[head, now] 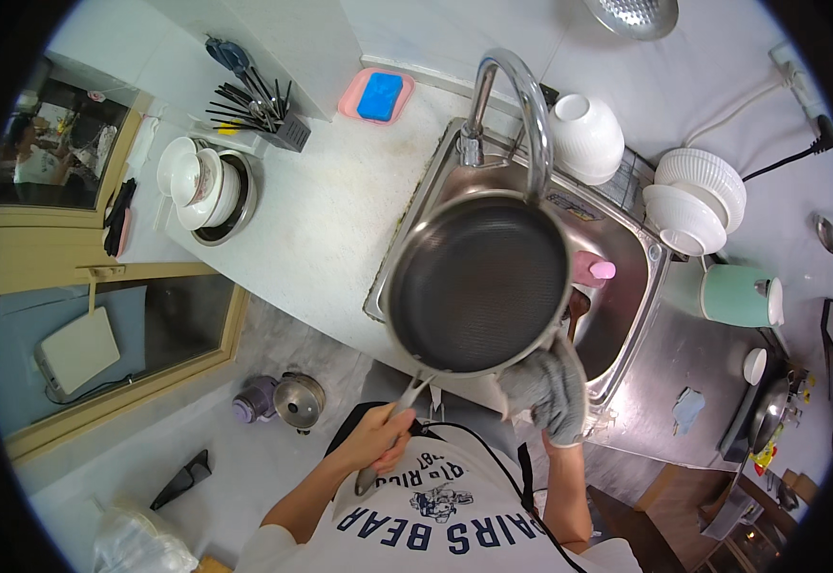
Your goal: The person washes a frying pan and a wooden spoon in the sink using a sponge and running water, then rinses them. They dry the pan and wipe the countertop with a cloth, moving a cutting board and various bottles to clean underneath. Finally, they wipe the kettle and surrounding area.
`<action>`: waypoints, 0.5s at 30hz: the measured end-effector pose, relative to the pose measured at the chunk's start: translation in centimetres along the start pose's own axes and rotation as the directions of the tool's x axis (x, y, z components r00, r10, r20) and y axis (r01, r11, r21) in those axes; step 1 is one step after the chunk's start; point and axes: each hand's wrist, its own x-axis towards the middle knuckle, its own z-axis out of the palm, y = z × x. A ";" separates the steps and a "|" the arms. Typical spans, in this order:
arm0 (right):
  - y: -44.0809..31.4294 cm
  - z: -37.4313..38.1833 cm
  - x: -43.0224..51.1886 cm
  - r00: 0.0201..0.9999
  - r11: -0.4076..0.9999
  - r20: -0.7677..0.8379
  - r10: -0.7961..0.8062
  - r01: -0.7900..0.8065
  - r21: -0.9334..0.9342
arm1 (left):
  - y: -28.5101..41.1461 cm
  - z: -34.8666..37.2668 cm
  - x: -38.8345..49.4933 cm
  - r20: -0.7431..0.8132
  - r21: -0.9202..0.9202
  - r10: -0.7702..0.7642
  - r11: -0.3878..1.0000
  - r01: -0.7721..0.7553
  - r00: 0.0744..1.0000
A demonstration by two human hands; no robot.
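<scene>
My left hand (386, 438) grips the handle of a dark non-stick frying pan (479, 286). The pan is held above the steel sink (635, 326), its cooking surface facing me, below the curved chrome faucet (520, 68). At the pan's lower right rim, my right hand (558, 437) is largely covered by a grey cloth (556, 390) with a pale hem. Its fingers are hidden beneath the fabric. Inside the sink, a pink bottle (589, 269) and a brown wooden utensil (579, 306) show beside the pan, which hides part of the basin.
White bowls (588, 140) stand behind the sink, more (695, 200) at right near a mint-green kettle (738, 295). On the left counter are stacked bowls (205, 186), a utensil holder (287, 132) and a blue sponge (380, 97) on a pink dish. A lidded pot (299, 401) is lower left.
</scene>
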 end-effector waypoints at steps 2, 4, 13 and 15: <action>1.2 -1.1 1.5 0.977 0.988 -0.168 0.128 -0.140 -0.059 | -0.4 -2.4 -1.6 -0.070 0.041 0.030 0.999 -0.027 0.997; 2.7 -0.8 3.3 0.987 0.984 -0.090 0.134 -0.144 -0.106 | -0.9 -5.1 -2.7 -0.183 0.207 0.109 0.976 -0.070 0.977; 6.4 21.7 24.1 0.712 0.064 0.369 -0.597 0.501 -0.863 | -2.2 -19.0 -7.7 -0.466 0.466 0.197 0.883 0.050 0.863; 7.5 23.0 33.2 0.596 -0.332 0.542 -0.592 0.432 -0.839 | -3.2 -21.8 -7.1 -0.452 0.383 0.112 0.920 0.080 0.885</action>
